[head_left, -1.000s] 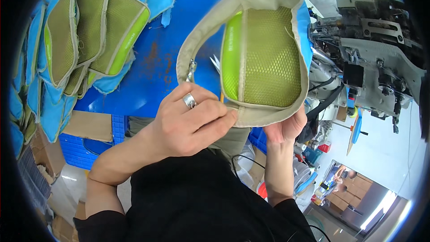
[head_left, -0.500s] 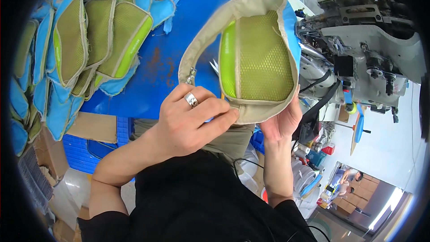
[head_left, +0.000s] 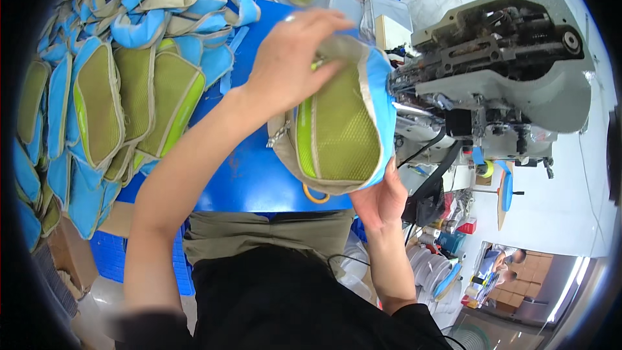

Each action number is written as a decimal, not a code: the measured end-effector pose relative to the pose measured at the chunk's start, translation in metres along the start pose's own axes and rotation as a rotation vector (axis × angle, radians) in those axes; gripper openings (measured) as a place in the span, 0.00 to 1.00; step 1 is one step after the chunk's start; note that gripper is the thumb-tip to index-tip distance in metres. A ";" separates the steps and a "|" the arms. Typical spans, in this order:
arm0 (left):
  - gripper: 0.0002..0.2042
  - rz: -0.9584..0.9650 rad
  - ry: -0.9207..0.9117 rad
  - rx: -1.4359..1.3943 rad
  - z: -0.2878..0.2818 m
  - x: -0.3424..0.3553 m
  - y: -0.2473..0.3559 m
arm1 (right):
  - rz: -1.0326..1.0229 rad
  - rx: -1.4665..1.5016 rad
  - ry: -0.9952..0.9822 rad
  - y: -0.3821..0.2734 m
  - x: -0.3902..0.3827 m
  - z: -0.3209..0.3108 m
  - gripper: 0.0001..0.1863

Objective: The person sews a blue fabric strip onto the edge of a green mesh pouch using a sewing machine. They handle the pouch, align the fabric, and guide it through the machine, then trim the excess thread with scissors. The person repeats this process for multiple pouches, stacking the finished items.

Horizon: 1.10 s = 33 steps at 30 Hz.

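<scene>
A half-made pouch [head_left: 343,136] of olive mesh, with a lime strip, beige binding and blue fabric side, is held over the blue table. My right hand [head_left: 382,201] grips its near right corner from underneath, thumb up along the edge, the other fingers mostly hidden. At the pouch's far rim is my left hand [head_left: 291,58], blurred, its fingers stretched out and thumb spread apart. A zipper pull [head_left: 278,135] hangs at the pouch's left edge. From under the near edge shows an orange ring-shaped handle [head_left: 316,196].
Several mesh pouch panels [head_left: 97,104] and blue-and-beige strips [head_left: 139,26] are piled on the left. A sewing machine [head_left: 499,65] stands close on the right. Grey pieces lie at the back of the blue table [head_left: 240,181]. Two people are in the distance at lower right.
My left hand has left the near left edge and moved away from me to the far rim. The beige band has dropped from its raised loop; the pouch sits slightly left and nearer.
</scene>
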<state>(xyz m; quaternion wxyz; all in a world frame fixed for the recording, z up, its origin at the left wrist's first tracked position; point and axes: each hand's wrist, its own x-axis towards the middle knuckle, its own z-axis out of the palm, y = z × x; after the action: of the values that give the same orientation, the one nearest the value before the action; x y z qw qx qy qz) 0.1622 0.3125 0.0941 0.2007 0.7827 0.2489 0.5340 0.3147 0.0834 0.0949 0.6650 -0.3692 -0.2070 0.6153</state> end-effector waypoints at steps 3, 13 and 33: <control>0.18 0.130 -0.096 -0.121 0.014 0.029 -0.007 | -0.020 -0.002 0.033 0.000 0.001 -0.002 0.28; 0.13 0.198 -0.235 -0.206 0.046 0.075 -0.045 | 0.001 -0.031 0.085 -0.002 -0.003 -0.009 0.29; 0.12 -0.248 -0.617 -0.434 0.016 0.027 -0.082 | -0.011 0.050 0.094 -0.001 -0.016 -0.027 0.25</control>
<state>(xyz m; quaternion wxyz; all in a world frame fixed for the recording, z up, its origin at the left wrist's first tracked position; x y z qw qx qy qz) 0.1712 0.3939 0.0609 0.4899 0.8096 0.1509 0.2858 0.3324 0.0610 0.0808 0.6863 -0.3798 -0.1623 0.5987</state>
